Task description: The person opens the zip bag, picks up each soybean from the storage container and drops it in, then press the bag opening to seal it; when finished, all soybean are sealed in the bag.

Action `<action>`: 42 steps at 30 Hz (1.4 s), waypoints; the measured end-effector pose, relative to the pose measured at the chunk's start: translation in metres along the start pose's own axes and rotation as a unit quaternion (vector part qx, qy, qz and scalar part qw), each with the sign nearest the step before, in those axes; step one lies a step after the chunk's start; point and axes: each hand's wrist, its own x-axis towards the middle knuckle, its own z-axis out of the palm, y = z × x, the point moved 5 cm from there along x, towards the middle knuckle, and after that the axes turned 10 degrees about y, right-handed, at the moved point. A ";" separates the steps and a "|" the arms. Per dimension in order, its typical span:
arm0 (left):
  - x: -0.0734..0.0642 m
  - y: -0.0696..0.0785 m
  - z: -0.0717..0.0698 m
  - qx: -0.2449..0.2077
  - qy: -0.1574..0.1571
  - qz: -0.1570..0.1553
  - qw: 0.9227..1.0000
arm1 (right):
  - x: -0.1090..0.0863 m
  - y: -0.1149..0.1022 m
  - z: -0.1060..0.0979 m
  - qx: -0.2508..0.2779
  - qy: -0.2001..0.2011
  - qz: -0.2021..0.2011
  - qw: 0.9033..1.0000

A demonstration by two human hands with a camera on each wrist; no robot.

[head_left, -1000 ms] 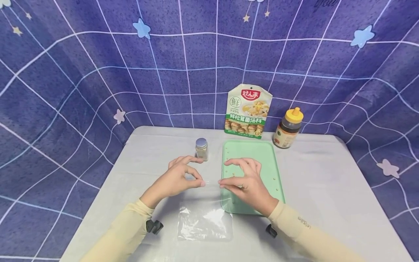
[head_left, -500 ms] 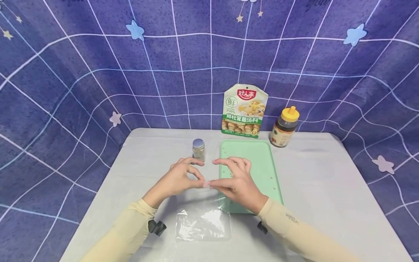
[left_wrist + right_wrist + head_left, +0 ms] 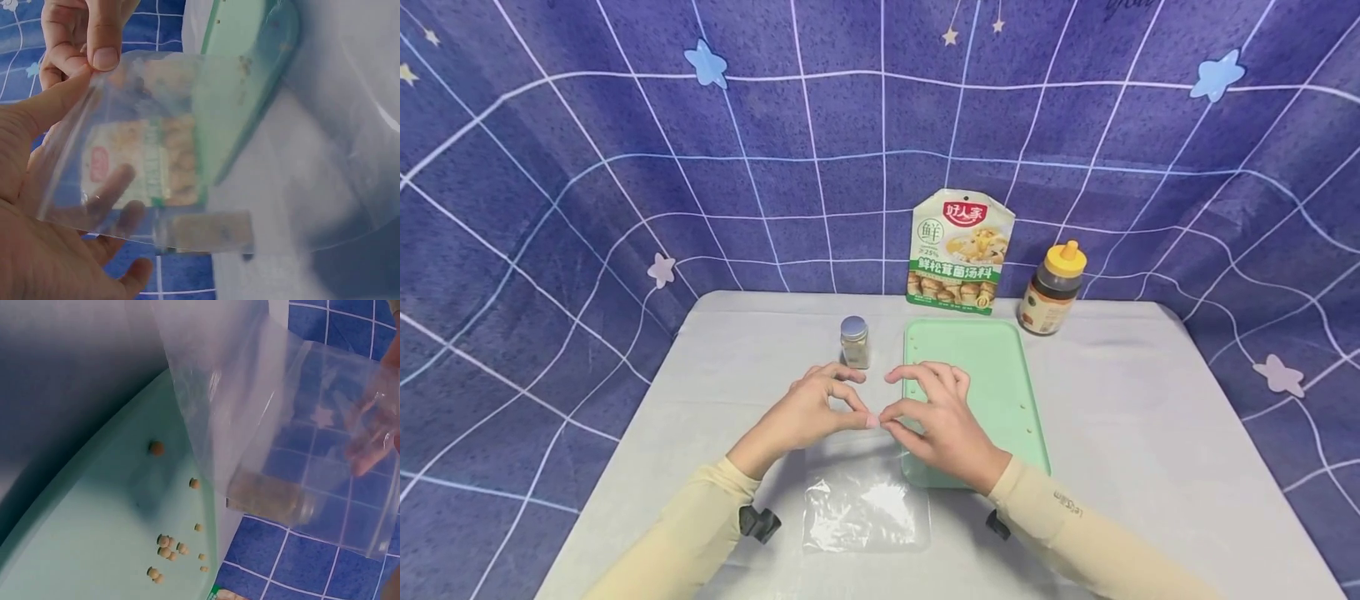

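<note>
A clear plastic bag [image 3: 868, 510] hangs below both hands, its top edge held up. My left hand [image 3: 811, 410] pinches that edge between thumb and forefinger, the other fingers spread. Right beside it, my right hand [image 3: 943, 429] pinches the edge too, its fingertips meeting the left thumb tip. In the left wrist view the bag [image 3: 262, 144] is see-through and slightly wrinkled, and the right thumb presses at its upper corner. Its inside shows no contents that I can make out. Behind the right hand lies a light green tray [image 3: 985, 358] with small round tan beans [image 3: 164, 542] scattered on it.
Beyond the left hand stands a small glass jar [image 3: 854, 343] with a grey lid. A soup-mix pouch [image 3: 961, 254] leans upright behind the tray. To its right is a dark bottle [image 3: 1048, 300] with a yellow cap. A patterned blue curtain [image 3: 775, 192] surrounds the white table.
My right hand has moved left along the bag's edge, closing the gap until its fingertips meet the left hand's. The left hand keeps its pinch. The view has shifted slightly.
</note>
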 end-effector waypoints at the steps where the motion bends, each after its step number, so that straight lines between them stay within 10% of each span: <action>1: 0.001 -0.002 0.001 -0.022 -0.003 -0.014 1.000 | 0.000 0.000 0.000 0.001 -0.001 0.003 1.000; 9: 0.004 -0.010 0.010 -0.093 -0.012 -0.077 0.993 | -0.006 -0.006 0.003 -0.009 -0.005 -0.025 1.000; 17: 0.006 -0.012 -0.013 0.011 0.082 -0.033 0.996 | -0.021 -0.018 0.001 0.020 -0.006 -0.052 0.998; 28: 0.002 0.005 -0.010 0.105 0.050 0.094 0.989 | 0.001 0.006 -0.018 0.036 -0.091 0.057 0.994; 42: 0.001 -0.007 -0.010 0.070 0.002 0.092 0.993 | -0.014 0.022 -0.024 0.010 -0.071 0.003 0.997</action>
